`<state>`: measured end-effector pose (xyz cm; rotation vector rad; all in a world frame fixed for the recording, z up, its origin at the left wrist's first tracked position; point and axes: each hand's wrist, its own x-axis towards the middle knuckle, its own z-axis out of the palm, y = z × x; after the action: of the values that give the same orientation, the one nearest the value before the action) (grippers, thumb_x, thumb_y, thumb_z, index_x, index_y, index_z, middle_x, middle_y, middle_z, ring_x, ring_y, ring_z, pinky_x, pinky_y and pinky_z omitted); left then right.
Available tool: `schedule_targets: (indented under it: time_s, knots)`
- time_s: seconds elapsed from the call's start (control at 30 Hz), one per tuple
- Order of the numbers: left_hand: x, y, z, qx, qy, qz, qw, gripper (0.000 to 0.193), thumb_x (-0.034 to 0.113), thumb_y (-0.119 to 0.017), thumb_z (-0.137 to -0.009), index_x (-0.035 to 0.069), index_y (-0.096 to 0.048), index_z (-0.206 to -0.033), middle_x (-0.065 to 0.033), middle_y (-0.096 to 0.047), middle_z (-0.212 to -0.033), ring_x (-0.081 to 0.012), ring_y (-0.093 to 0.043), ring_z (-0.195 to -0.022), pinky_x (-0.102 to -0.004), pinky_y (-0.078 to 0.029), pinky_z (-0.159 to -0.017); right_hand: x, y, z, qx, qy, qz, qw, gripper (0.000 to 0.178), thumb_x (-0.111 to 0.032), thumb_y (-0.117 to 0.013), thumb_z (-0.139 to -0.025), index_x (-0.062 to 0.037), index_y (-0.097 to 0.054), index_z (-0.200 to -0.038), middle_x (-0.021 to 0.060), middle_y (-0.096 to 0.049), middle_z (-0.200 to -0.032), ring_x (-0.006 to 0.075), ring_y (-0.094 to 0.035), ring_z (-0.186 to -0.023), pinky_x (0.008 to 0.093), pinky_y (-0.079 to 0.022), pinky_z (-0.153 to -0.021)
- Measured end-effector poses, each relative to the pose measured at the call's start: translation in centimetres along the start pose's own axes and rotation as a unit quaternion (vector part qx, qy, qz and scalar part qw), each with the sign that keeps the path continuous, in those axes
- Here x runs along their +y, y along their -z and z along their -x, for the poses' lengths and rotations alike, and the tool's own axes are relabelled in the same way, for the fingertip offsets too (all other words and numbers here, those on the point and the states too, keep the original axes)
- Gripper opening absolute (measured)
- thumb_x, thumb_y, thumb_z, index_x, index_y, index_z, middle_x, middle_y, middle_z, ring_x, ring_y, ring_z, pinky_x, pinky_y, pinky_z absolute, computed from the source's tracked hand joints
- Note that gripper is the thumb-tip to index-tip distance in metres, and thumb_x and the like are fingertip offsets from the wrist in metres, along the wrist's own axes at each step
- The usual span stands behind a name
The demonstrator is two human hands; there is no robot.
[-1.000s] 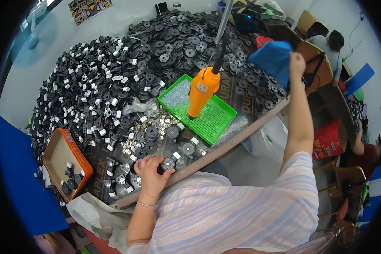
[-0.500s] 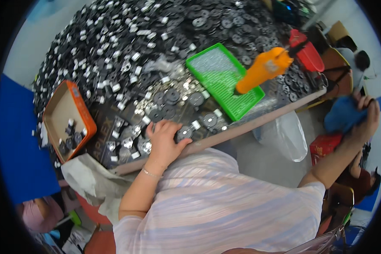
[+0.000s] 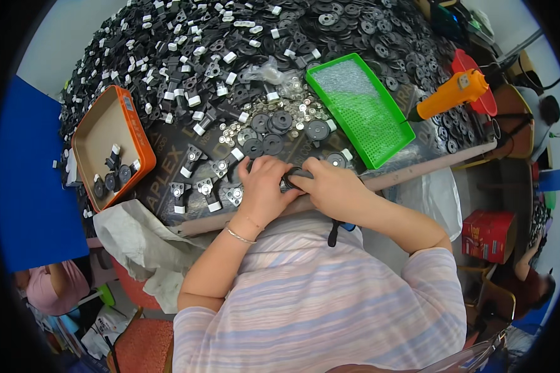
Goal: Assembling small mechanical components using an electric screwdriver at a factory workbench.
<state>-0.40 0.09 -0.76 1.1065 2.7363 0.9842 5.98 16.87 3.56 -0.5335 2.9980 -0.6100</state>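
Head view: A worker's two hands meet at the table's near edge, the left hand [image 3: 264, 189] curling thumb and fingers around one dark round part [image 3: 297, 174] while the right hand [image 3: 333, 189] pinches it from the other side; much of the part is hidden beneath the fingers. Good handling here, in our judgement, means the left steadying the part low and level while the right applies pressure squarely, so that it neither tips nor slips over the edge. Clock positions run from the hands. At nine to ten o'clock lie five metal-faced brackets [image 3: 208, 188], one partly masked by the left hand; at one to two, two white-tabbed wheels [image 3: 317, 130]; at eleven, about five loose black discs [image 3: 272, 144], some overlapping. Beyond, toward twelve, small silver pieces [image 3: 305, 110] scatter past counting. One green tray [image 3: 373, 127] sits between one and two o'clock, one orange power driver [image 3: 453, 96] at two, one red bowl [image 3: 490, 104] just behind it. One orange-rimmed tray [image 3: 134, 124] at nine holds about four dark pieces [image 3: 111, 181]. Farthest, uncountable heaps rise: white-tipped black brackets [image 3: 168, 68] toward eleven, black discs with holes [image 3: 379, 31] at one.
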Motion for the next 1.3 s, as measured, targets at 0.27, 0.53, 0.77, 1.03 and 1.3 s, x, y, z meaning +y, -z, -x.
schedule_targets:
  time_s: [0.27,0.53,0.77,1.03,1.3]
  knots:
    - [0.0,0.1,0.0,0.003,0.002,0.021,1.0,0.043,0.026,-0.08,-0.059,0.008,-0.064,-0.094,-0.0036,-0.062,-0.093,-0.023,-0.052,-0.102,-0.0511,-0.021,-0.1,-0.6,0.7,0.0,-0.027,-0.046,0.052,0.997,0.027,-0.011,-0.059,-0.075,-0.0019,-0.06,-0.1,0.0106,-0.051,-0.091,0.0259,-0.059,-0.08,0.0355,-0.051,-0.062]
    - [-0.1,0.1,0.1,0.014,-0.003,0.014,1.0,0.042,0.022,-0.08,-0.057,0.008,-0.063,-0.093,-0.0035,-0.061,-0.093,-0.0225,-0.052,-0.101,-0.0519,-0.021,-0.1,-0.7,0.8,-0.1,-0.067,-0.061,-0.014,0.996,0.03,-0.009,-0.061,-0.071,-0.0052,-0.063,-0.101,0.0085,-0.053,-0.092,0.0268,-0.06,-0.079,0.0366,-0.051,-0.064]
    - [0.1,0.0,0.0,0.01,0.002,0.009,1.0,0.044,0.025,-0.08,-0.058,0.008,-0.063,-0.095,-0.0035,-0.061,-0.094,-0.0227,-0.052,-0.103,-0.0524,-0.021,-0.1,-0.1,0.8,0.2,-0.013,-0.044,0.024,0.999,0.022,-0.011,-0.059,-0.074,-0.0048,-0.062,-0.095,0.0089,-0.053,-0.091,0.0258,-0.06,-0.083,0.0369,-0.052,-0.064]
    - [0.0,-0.1,0.0,0.007,0.011,-0.007,1.0,0.047,0.035,-0.08,-0.059,0.009,-0.064,-0.094,-0.0053,-0.06,-0.094,-0.0255,-0.052,-0.104,-0.053,-0.021,-0.099,0.2,4.7,4.6,0.003,-0.119,-0.14,0.983,0.03,-0.013,-0.059,-0.071,-0.0065,-0.065,-0.1,0.0118,-0.056,-0.092,0.03,-0.061,-0.081,0.0393,-0.051,-0.07]
    - [0.2,0.2,0.1,0.0,0.008,-0.019,1.0,0.048,0.034,-0.08,-0.061,0.008,-0.062,-0.096,-0.0054,-0.06,-0.095,-0.0261,-0.05,-0.106,-0.052,-0.018,-0.102,10.6,11.7,12.4,0.168,-0.349,0.025,0.922,0.029,-0.012,-0.057,-0.072,0.0002,-0.065,-0.096,0.0181,-0.061,-0.093,0.0324,-0.059,-0.093,0.0385,-0.047,-0.083]
